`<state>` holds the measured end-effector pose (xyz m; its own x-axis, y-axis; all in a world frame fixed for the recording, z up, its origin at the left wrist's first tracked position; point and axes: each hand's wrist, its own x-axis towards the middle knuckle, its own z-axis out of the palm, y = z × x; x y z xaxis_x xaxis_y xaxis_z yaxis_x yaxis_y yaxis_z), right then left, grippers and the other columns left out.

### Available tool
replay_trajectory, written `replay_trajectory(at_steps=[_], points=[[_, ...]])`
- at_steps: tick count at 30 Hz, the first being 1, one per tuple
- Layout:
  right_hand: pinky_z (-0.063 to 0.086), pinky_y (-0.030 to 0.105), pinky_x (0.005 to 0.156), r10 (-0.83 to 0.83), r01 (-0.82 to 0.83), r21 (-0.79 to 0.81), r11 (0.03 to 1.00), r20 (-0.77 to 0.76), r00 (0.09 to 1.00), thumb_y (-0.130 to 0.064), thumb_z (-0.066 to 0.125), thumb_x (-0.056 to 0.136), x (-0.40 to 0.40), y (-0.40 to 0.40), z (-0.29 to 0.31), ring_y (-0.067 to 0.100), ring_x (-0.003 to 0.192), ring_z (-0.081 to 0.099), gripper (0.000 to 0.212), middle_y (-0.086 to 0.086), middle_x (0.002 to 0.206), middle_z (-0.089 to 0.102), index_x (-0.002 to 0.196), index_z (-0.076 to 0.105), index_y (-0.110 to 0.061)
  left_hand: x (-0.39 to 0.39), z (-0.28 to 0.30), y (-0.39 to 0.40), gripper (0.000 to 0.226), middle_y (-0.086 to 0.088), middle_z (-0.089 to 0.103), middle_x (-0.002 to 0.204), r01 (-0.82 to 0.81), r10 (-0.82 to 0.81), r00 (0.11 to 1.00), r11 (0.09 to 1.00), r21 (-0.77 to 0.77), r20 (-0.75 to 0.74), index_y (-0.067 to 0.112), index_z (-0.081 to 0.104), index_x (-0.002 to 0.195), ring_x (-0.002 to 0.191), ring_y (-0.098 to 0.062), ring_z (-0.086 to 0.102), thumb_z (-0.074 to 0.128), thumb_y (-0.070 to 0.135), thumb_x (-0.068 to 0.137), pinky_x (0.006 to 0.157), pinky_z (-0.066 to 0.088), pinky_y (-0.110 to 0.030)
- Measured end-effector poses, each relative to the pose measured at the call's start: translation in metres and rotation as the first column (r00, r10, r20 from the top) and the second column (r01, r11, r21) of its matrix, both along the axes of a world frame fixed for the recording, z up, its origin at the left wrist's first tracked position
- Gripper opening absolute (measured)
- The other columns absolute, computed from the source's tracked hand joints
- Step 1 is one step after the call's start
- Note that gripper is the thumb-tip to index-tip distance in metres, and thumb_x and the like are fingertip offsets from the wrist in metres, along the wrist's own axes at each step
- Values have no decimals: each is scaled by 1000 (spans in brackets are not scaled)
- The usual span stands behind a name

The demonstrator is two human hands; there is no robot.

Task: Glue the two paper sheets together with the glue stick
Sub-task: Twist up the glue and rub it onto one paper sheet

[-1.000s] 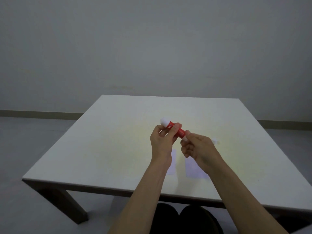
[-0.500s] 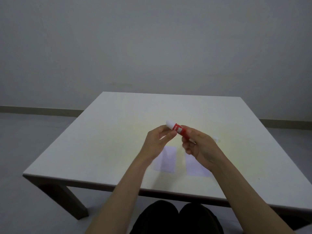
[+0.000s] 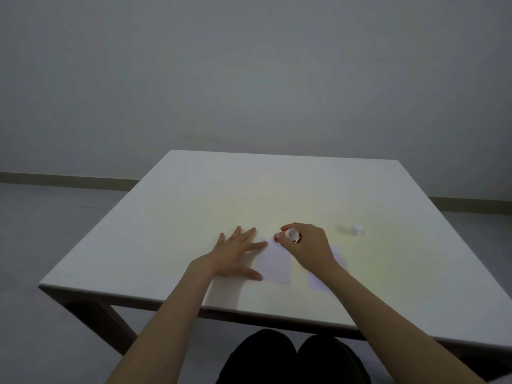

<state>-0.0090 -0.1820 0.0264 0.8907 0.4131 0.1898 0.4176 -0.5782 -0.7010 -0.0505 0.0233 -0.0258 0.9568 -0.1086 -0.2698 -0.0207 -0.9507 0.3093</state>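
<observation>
On the white table (image 3: 171, 217), the left hand (image 3: 232, 253) lies flat with fingers spread on the left paper sheet's (image 3: 274, 263) edge, while the right hand (image 3: 310, 245) grips the red glue stick (image 3: 284, 235) at that sheet's far corner, the right paper sheet (image 3: 336, 253) partly hidden beneath the wrist, a white cap (image 3: 356, 230) standing well apart

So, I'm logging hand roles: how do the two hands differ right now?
The left hand lies flat and open, fingers spread, at the left paper sheet's edge; the right hand is closed around the glue stick, raised over that sheet. Both are bare.
</observation>
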Motion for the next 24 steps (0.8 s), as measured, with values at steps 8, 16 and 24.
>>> replay_trajectory(at_steps=[8, 16, 24], points=[[37, 23, 62, 248, -226, -171, 959, 118, 962, -31, 58, 83, -34, 3, -14, 12, 72, 53, 18, -5, 82, 64, 93, 70, -22, 1, -1, 1, 92, 8, -10, 161, -25, 24, 1000, 997, -73, -9, 52, 15, 144, 146, -19, -21, 63, 69, 67, 116, -14, -54], [43, 15, 62, 93, -91, 29, 995, -48, 995, -27, 69, 82, 7, -7, -4, 0, 66, 60, 15, -1, 79, 74, 85, 76, -14, 2, 2, 1, 96, 5, -11, 161, -17, 17, 999, 999, -30, -28, 48, 13, 146, 147, -22, -20, 64, 69, 67, 114, -14, -54], [41, 15, 59, 309, -300, -118, 947, 63, 949, -38, 60, 80, -34, -14, -15, -2, 61, 52, 20, -12, 72, 64, 91, 72, -27, 4, -5, 2, 98, 7, -10, 162, -44, 43, 999, 998, -54, -16, 51, 13, 144, 146, -18, -21, 63, 72, 63, 113, -16, -51]])
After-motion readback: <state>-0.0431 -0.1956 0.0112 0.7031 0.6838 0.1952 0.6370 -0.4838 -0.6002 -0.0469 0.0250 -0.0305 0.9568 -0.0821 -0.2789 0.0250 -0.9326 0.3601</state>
